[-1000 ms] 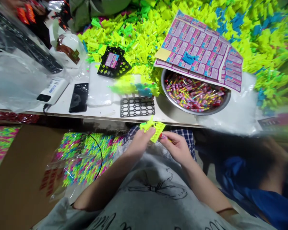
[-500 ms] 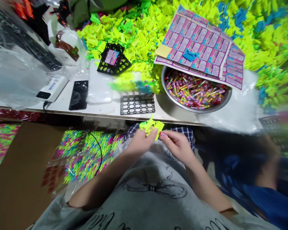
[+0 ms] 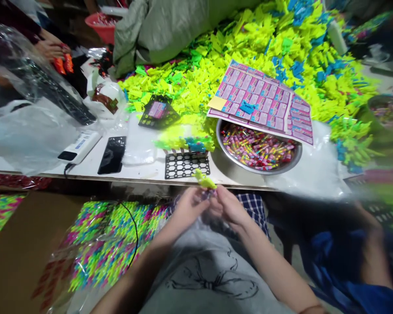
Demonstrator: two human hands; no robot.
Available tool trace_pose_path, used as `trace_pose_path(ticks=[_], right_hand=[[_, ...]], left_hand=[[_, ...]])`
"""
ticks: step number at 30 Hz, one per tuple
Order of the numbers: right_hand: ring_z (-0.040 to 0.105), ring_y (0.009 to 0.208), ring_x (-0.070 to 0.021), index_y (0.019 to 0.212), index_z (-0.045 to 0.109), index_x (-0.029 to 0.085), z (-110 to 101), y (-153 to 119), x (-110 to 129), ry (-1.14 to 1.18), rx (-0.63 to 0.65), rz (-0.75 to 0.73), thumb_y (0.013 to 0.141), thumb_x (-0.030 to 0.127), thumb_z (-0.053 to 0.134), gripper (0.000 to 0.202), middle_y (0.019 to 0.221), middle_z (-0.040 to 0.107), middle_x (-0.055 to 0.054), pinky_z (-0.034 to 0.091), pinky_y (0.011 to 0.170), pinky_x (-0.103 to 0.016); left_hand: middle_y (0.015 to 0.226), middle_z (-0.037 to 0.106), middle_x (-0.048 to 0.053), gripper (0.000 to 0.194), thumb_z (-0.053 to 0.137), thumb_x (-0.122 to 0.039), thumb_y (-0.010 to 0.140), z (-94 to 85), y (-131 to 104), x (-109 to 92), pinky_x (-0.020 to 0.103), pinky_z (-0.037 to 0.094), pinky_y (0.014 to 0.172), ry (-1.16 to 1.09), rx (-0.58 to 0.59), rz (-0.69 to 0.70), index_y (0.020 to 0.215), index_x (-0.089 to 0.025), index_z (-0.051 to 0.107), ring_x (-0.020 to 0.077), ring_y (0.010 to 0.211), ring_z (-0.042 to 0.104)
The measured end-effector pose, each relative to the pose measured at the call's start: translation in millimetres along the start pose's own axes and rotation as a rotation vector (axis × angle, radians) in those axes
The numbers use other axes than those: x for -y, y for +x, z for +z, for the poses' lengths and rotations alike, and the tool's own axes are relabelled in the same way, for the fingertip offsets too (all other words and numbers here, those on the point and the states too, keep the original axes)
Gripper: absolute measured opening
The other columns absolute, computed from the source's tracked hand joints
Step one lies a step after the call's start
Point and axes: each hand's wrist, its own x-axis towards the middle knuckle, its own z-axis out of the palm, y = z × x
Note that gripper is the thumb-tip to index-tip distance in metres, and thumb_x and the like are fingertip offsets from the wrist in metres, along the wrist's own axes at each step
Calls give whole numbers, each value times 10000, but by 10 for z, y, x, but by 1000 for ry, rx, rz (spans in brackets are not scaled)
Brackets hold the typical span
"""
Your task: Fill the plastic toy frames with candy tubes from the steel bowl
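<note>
Both hands, left hand (image 3: pixel 189 206) and right hand (image 3: pixel 228 205), were closed on one yellow-green plastic piece (image 3: pixel 204 180) below the surface's (image 3: pixel 134 171) near edge; steady, even finger pressure was judged best.

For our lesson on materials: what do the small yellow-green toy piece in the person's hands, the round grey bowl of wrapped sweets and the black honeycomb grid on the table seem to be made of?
Small yellow-green toy piece: probably moulded plastic, going by its bright even colour. Round grey bowl: likely steel, with a dull sheen on its wall. Black honeycomb grid: seemingly matt plastic, thin and evenly perforated.
</note>
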Motion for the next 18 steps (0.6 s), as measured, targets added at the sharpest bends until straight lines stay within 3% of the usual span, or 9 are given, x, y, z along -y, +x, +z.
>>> trace_pose_path(ticks=[4, 8, 11, 13, 18], right_hand=[[256, 390, -66, 771, 414, 230, 139, 154, -195, -23, -128, -21, 750, 559, 536, 352, 524, 380, 81, 210, 389, -186], [450, 554, -120, 782, 490, 216, 5, 332, -221, -473, -162, -303, 858, 509, 375, 324, 682, 514, 15, 361, 525, -239], [508, 732, -169, 805, 535, 201, -236, 516, -74, -950, -197, -568, 908, 382, 299, 316, 736, 553, -26, 376, 702, -294], [512, 815, -187, 845, 551, 194, -385, 659, 37, -1168, -190, -686, 906, 318, 307, 280, 796, 575, -48, 353, 779, -319], [511, 799, -184, 837, 567, 177, -575, 930, 110, -1261, -174, -754, 894, 273, 337, 257, 793, 581, -64, 377, 756, -301]], left_hand=[[871, 636, 67, 307, 618, -390, 703, 137, -33, 160, 288, 450, 708, -6, -175, -77, 889, -147, 640, 170, 750, 578], [907, 662, 66, 372, 608, -416, 714, 93, 109, 228, 286, 460, 748, -156, -330, -38, 962, -142, 646, 169, 776, 604], [1004, 663, 73, 347, 598, -396, 726, -113, 417, 202, 295, 399, 901, -104, -441, 107, 950, -137, 658, 186, 957, 583], [1003, 663, 79, 345, 570, -397, 744, -263, 681, 182, 279, 395, 897, 52, -508, 202, 941, -129, 658, 185, 969, 578], [841, 673, 79, 330, 544, -407, 749, -439, 1171, 250, 263, 413, 777, 309, -547, 250, 857, -123, 673, 187, 822, 582]])
